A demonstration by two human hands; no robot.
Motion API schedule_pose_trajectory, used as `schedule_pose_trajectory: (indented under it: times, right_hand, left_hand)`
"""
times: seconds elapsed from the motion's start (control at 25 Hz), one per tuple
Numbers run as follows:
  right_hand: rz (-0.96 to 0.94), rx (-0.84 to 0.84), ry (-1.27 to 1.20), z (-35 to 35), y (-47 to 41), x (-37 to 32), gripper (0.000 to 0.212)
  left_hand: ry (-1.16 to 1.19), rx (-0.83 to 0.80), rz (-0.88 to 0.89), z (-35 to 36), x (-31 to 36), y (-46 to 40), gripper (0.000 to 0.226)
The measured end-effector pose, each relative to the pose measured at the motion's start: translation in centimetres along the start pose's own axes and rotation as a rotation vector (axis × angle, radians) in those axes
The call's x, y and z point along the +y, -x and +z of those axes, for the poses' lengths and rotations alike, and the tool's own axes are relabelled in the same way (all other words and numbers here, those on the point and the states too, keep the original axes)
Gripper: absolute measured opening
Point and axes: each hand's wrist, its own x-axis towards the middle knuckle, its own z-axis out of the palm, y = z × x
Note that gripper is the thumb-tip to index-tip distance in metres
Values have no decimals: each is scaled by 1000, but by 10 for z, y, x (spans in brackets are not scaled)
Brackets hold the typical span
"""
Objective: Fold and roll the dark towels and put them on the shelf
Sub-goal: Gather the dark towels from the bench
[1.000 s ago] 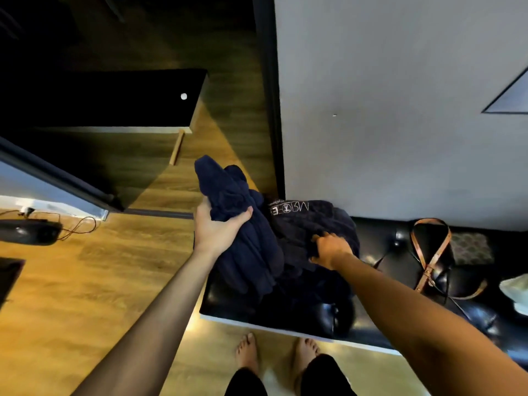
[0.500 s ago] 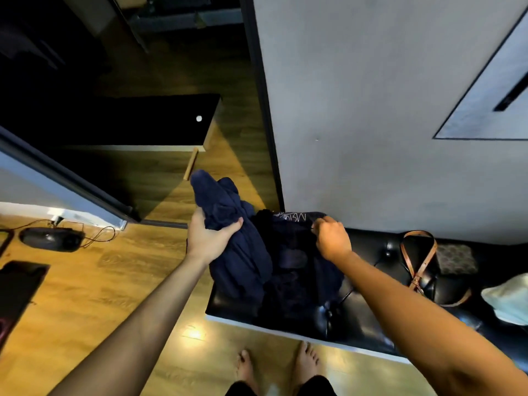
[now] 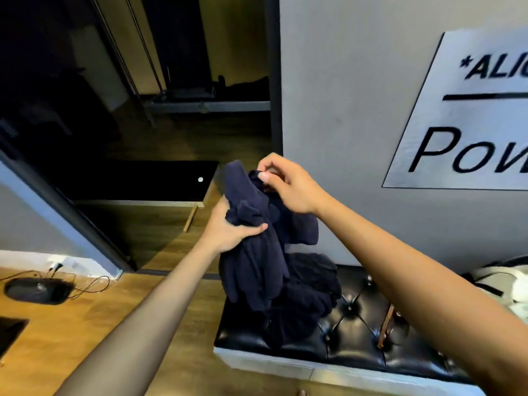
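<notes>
Left hand (image 3: 228, 230) clenched around the bunched middle of a navy towel (image 3: 251, 252), lifted above the left end of the black tufted bench (image 3: 357, 332). Right hand (image 3: 285, 187) pinching the towel's top edge between thumb and fingertips. More dark towels (image 3: 308, 292) heaped on the bench below, touching the hanging folds. Open wooden floor (image 3: 85, 324) to the left; grey wall (image 3: 343, 95) close behind.
</notes>
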Motion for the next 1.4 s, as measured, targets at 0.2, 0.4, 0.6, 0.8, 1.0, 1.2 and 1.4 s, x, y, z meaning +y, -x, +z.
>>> schedule_pose_trajectory:
  times: [0.2, 0.4, 0.6, 0.8, 1.0, 1.2, 1.4]
  right_hand:
    - [65, -138, -120, 31, 15, -77, 14]
    - [97, -152, -76, 42, 51, -89, 41]
    - [262, -326, 19, 104, 102, -60, 121]
    - [282, -181, -108, 135, 106, -55, 80]
    - [304, -396, -101, 131, 90, -51, 59]
    - [352, -386, -56, 127, 84, -15, 62]
    - [635, -80, -210, 85, 102, 73, 47]
  left_hand:
    - [104, 21, 17, -40, 23, 49, 58]
    - [287, 225, -32, -50, 30, 87, 44]
    - [382, 286, -53, -70, 28, 99, 50]
    - [255, 8, -53, -96, 9, 98, 90]
    - [355, -91, -92, -111, -7, 112, 71]
    - [367, 214, -127, -80, -21, 99, 59]
    - [244, 342, -119, -34, -46, 77, 51]
